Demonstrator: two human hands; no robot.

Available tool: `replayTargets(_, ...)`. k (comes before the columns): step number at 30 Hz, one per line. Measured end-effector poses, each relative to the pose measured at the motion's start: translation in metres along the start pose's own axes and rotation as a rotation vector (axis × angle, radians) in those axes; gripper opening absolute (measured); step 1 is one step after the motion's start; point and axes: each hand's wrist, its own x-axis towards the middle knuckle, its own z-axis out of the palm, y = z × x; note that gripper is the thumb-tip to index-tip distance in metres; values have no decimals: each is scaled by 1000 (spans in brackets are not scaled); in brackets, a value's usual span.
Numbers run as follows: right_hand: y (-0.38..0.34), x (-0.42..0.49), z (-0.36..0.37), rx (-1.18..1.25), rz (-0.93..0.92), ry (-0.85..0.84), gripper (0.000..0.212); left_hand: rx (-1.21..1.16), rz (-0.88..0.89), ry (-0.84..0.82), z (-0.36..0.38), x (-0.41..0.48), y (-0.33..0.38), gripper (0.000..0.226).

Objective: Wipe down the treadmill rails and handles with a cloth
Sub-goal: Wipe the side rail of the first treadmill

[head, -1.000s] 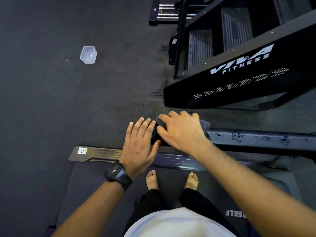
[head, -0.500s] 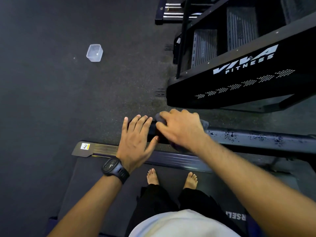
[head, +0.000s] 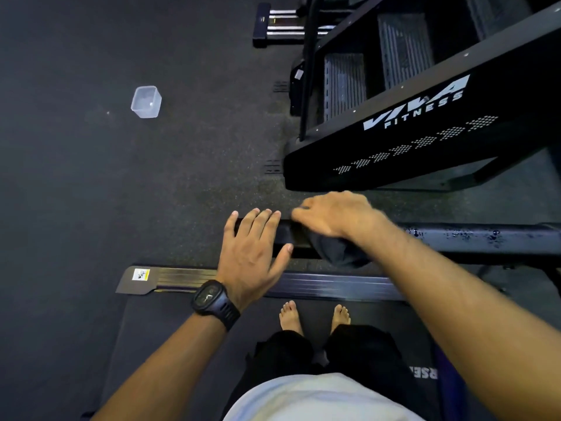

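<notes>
1 cloth [head: 340,253], 1 rail [head: 470,235], 1 tub [head: 146,101] far left on floor. Left grip [head: 252,247] released, flat on rail end. Right grip [head: 337,217] grasping cloth atop rail. Versus earlier: cloth droops lower, near side.

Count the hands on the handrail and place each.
2. The left hand lies flat across the end of the handrail; the right hand, just beside, holds the dark cloth on that handrail.
</notes>
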Motion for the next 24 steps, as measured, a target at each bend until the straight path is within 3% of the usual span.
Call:
replayTargets(2, 6, -8, 5, -95, 103, 25, 56, -2, 3, -21, -1, -1, 1, 63)
replayTargets(4, 4, -28, 25, -246, 108, 303, 52, -9, 1, -29, -2, -3, 1, 62)
replayTargets(6, -3, -40, 39, -299, 15, 426, 49, -7, -11, -30, -3, -1, 2, 62)
replayTargets(9, -10, -27, 36, -181, -119, 395, 48, -8, -21, -23, -2, 3, 3, 61)
replayTargets(13, 4, 8, 5, 15, -3, 33, 55, -21, -48, -28, -4, 10, 7, 59)
replayTargets(15, 17, 6, 8, -17, 74, 102, 56, -21, -44, -31, -4, 10, 9, 59)
replayTargets(17, 18, -19, 33, -168, 75, 380, 52, -19, -49, -20, -4, 9, 10, 59)
replayTargets(19, 11, -46, 57, -239, 22, 507, 51, -12, -56, -10, -3, 9, 11, 59)
replayTargets(22, 9, -35, 45, -185, -117, 432, 48, -12, -61, -8, -2, 11, 14, 57)
replayTargets(24, 12, -8, 20, -74, -142, 224, 48, -23, -68, -6, -3, 11, 17, 55)
